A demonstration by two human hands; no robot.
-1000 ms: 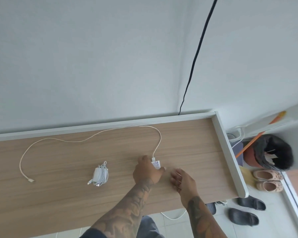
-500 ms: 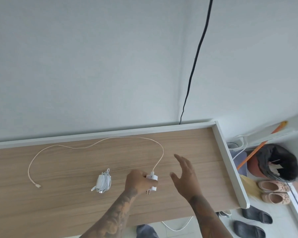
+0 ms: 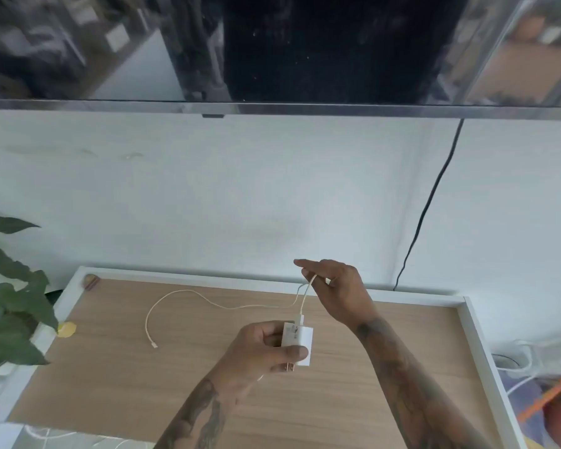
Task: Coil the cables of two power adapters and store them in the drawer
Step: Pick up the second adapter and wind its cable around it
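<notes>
My left hand [image 3: 266,348] holds a white power adapter [image 3: 298,343] lifted above the wooden tabletop [image 3: 386,351]. Its pale cable [image 3: 208,299] rises from the adapter's top to my right hand [image 3: 337,290], which pinches it between thumb and fingers, index finger pointing left. From there the cable drops back to the table, runs left in a loop and ends in a small plug [image 3: 155,345]. The other adapter with its coiled cable is not in view. No drawer shows.
A white rim [image 3: 480,351] frames the tabletop. A large dark screen [image 3: 305,47] hangs on the wall above, with a black cord [image 3: 428,205] running down. Green plant leaves [image 3: 4,303] crowd the left edge. A yellow scrap [image 3: 66,328] and a small brown item [image 3: 91,281] lie at the left corner.
My left hand has lifted the adapter off the table. My right hand has taken hold of the cable just above it. The camera has tilted up and shifted, and the coiled adapter has dropped out of view.
</notes>
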